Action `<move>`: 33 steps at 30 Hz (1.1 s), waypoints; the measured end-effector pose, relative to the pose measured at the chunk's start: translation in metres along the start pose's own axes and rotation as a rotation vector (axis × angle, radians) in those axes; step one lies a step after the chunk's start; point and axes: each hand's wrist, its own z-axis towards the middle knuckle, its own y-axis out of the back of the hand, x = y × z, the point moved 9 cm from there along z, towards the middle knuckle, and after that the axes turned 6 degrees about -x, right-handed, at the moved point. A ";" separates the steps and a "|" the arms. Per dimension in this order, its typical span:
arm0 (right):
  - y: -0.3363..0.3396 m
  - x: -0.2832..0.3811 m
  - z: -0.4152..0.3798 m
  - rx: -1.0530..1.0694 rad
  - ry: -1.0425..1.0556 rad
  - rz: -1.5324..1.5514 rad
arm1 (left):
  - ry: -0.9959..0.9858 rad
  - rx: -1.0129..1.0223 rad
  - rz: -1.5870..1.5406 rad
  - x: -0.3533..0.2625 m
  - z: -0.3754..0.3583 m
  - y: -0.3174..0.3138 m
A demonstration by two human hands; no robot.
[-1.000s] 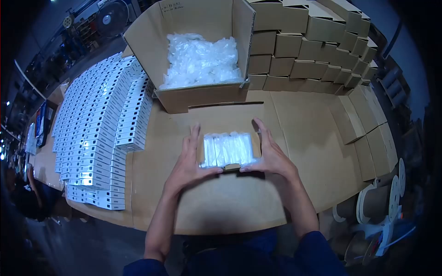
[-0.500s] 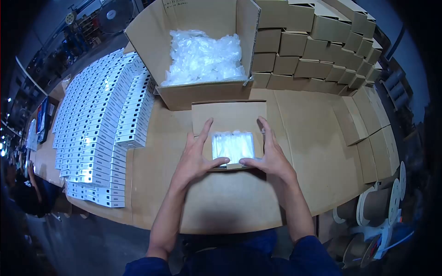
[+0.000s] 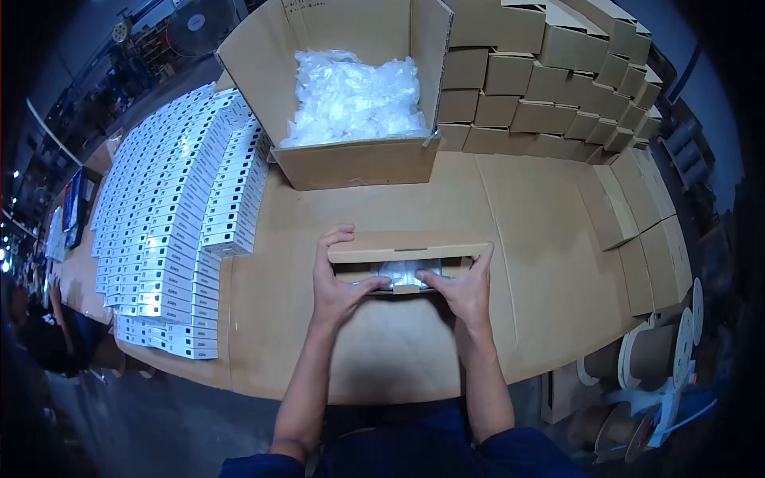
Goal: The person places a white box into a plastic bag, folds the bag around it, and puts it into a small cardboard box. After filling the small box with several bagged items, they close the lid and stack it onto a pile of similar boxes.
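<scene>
A small brown cardboard box [image 3: 410, 246] lies in front of me, its lid tilted down partway over the opening. Through the gap shows a clear plastic-wrapped item [image 3: 404, 273]. My left hand [image 3: 338, 279] grips the box's left side, fingers over the lid's corner and thumb inside on the wrapped item. On the right side my right hand [image 3: 466, 285] holds the box the same way, its thumb also on the plastic. A front tab [image 3: 406, 290] sticks out between the thumbs.
Beyond the small box stands a large open carton [image 3: 358, 166] full of clear plastic packets [image 3: 355, 99]. White labelled boxes [image 3: 159, 215] are stacked at left. Brown boxes [image 3: 550, 84] are piled at back right. Cable spools [image 3: 657, 350] stand lower right. Another person [image 3: 60, 327] is at far left.
The lid, upright before, has come down toward me over the wrapped item. My fingers have moved from beside the opening onto the lid's ends.
</scene>
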 end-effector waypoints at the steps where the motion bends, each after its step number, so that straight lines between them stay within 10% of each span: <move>1: -0.001 -0.007 -0.001 -0.003 -0.003 0.044 | 0.004 0.013 -0.073 0.001 -0.003 -0.001; 13: 0.015 -0.033 -0.066 -0.231 0.181 0.422 | 0.009 0.048 -0.019 0.018 -0.019 0.005; 21: -0.014 0.037 -0.096 -0.115 0.366 -0.360 | 0.039 0.032 -0.050 0.019 -0.021 0.005; 33: 0.004 0.039 -0.086 -0.227 0.410 -0.191 | 0.007 0.077 -0.015 0.007 -0.030 0.013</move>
